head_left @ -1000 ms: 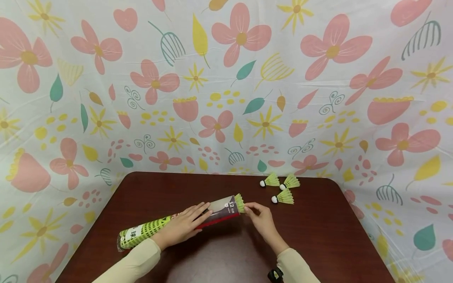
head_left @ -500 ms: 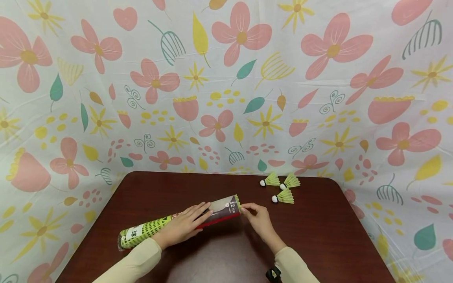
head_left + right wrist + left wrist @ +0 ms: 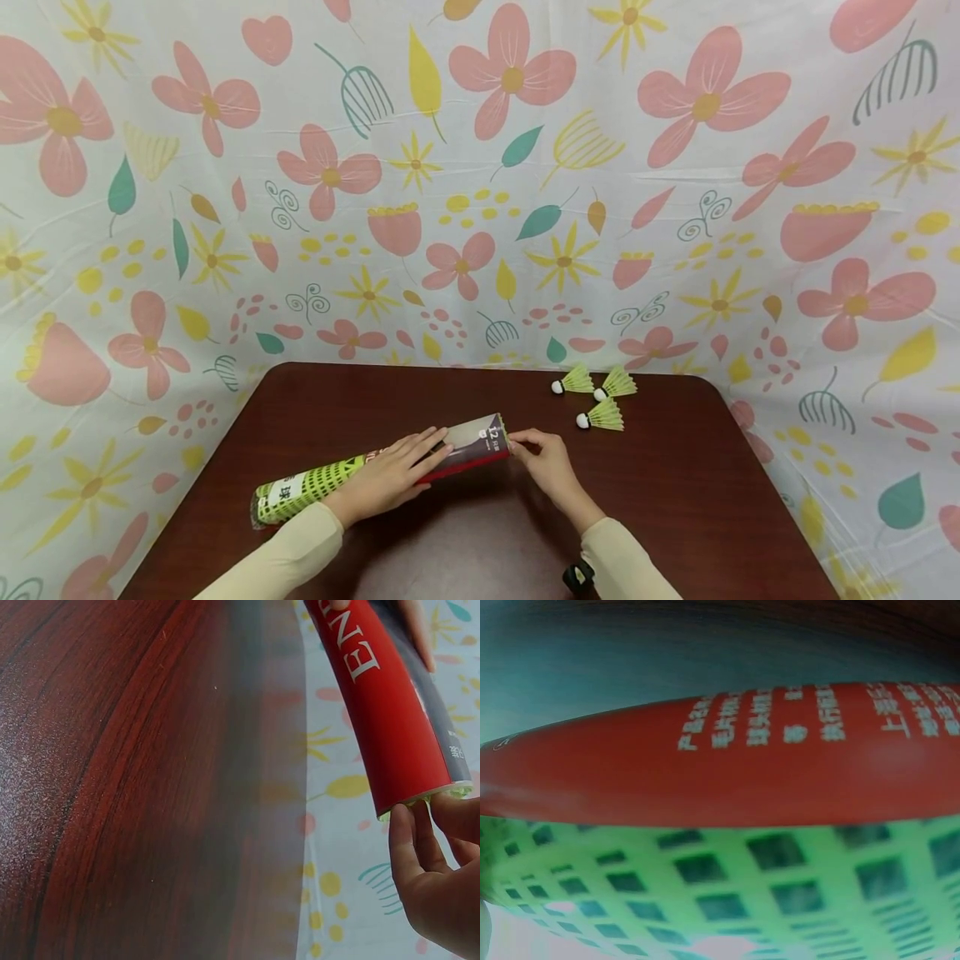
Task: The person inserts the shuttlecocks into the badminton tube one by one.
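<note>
A long shuttlecock tube (image 3: 468,446), printed red, grey and yellow-green, lies slantwise over the table. My left hand (image 3: 393,475) grips it around the middle, fingers across the top. In the left wrist view the tube's red label (image 3: 780,765) fills most of the picture. At the tube's right-hand mouth, my right hand (image 3: 551,467) pinches the feather rim of a yellow-green shuttlecock (image 3: 386,816). Only a thin edge of that skirt shows; the rest is hidden inside the tube. The right fingertips (image 3: 403,817) are right at the tube's rim.
Three yellow-green shuttlecocks with white heads, one of them the nearest shuttlecock (image 3: 602,415), lie at the back right of the dark brown table (image 3: 675,475). A flower-printed cloth (image 3: 480,208) hangs behind the table's far edge.
My right hand has moved slightly left, and the shuttlecock's skirt has slid into the tube until only its edge shows. The left hand and the tube have hardly moved.
</note>
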A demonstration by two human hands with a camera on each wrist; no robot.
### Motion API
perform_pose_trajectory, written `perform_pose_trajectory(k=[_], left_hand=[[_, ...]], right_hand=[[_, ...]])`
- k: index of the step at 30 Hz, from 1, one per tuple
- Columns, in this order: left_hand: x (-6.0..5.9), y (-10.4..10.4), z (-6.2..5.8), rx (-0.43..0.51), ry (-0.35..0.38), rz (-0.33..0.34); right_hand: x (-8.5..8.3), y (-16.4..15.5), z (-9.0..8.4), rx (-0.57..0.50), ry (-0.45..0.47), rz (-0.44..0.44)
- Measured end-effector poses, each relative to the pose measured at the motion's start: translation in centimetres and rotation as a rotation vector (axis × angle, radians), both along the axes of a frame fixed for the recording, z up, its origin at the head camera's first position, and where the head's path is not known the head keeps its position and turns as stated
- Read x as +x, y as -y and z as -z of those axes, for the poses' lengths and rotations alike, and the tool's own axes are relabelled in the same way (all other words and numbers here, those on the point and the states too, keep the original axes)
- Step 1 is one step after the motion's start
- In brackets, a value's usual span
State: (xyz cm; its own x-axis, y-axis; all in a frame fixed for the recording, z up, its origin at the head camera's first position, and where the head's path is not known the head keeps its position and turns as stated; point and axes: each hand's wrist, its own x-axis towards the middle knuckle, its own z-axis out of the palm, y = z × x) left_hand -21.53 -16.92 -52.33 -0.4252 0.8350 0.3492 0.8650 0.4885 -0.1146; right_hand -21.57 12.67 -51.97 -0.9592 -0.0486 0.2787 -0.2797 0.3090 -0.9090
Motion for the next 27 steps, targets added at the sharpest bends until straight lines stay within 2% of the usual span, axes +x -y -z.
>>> perform_pose_trajectory(k=[9,15,20,23,27], left_hand=[[0.0,-0.1,-0.1,-0.001,-0.028,0.004],[0.0,-0.2,0.2,0.016,-0.027,0.009],[-0.1,-0.1,0.3,0.014,-0.017,-0.006],[-0.1,0.0,0.4,0.013,-0.014,-0.008],[-0.1,-0.1,0.4,0.016,-0.011,-0.004]], right_hand=[[-0.6,-0.7,-0.1,0.07,0.013,-0.085],[-0.7,-1.5,-0.3,0.07,0.066,-0.17],[-0.8,-2.5,-0.2,0.07,0.059,-0.209],[-0.9,-3.4,-0.1,0.109,0.017,-0.188],[-1.3,-5.0,0.1,0.182,-0.047,-0.089]])
